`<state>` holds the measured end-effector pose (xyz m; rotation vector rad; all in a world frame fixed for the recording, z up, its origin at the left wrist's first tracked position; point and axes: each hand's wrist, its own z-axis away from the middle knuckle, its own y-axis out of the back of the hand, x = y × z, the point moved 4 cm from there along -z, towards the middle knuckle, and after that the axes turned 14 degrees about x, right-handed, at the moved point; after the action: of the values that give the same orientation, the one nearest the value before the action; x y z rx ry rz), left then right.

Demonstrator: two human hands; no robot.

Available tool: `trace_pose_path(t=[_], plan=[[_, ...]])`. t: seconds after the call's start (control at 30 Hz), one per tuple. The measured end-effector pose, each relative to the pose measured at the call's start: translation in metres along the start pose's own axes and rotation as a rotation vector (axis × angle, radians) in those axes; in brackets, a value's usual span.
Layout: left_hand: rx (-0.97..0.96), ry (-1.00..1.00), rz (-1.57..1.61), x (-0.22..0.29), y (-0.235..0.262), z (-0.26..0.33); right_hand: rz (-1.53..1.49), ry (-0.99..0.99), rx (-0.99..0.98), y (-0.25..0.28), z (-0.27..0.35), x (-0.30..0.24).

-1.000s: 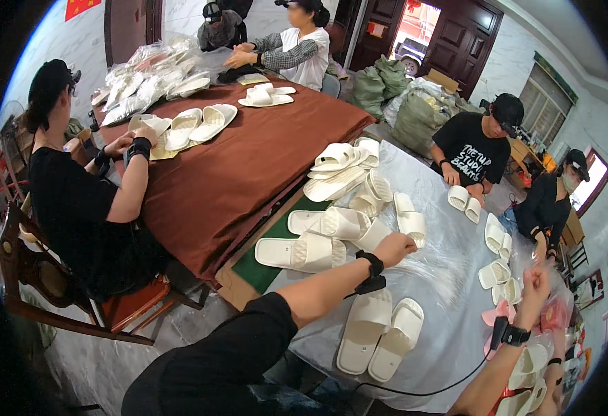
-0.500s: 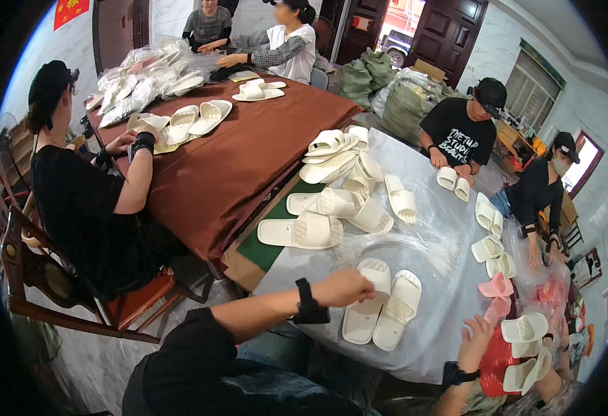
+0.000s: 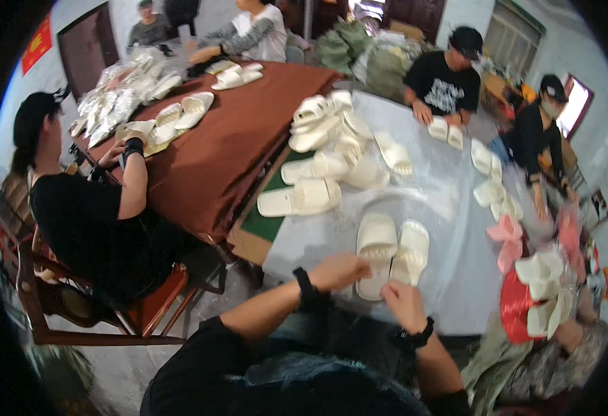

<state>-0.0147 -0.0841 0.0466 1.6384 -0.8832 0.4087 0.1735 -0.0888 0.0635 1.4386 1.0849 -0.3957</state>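
Note:
A pair of cream slippers lies side by side at the near edge of the pale plastic-covered table. My left hand is curled against the heel end of the left slipper and seems to grip it. My right hand sits just below the heel of the right slipper, fingers pointing at the gap between the two; its grip is unclear. Both wrists wear a black band.
A heap of cream slippers lies mid-table, more pairs beyond. Pink slippers and a red bag of slippers are at right. A brown-clothed table adjoins left, a seated person in black beside it. Other people work along the far side.
My left hand has drawn back from the slipper heap to the near pair of slippers. My right hand has come in from the right to meet it at the heels.

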Motion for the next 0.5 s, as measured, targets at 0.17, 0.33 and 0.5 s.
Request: trace_pose_path(t=[0.17, 0.33, 0.5], plan=[[0.237, -0.041, -0.016, -0.025, 0.018, -0.061, 0.190, 0.025, 0.257, 0.017, -0.011, -0.001], [0.397, -0.070, -0.086, -0.042, 0.002, -0.125, 0.516, 0.049, 0.353, 0.006, -0.026, -0.001], [0.185, 0.038, 0.031, -0.082, -0.026, -0.151, 0.767, 0.034, 0.292, -0.029, -0.052, 0.006]])
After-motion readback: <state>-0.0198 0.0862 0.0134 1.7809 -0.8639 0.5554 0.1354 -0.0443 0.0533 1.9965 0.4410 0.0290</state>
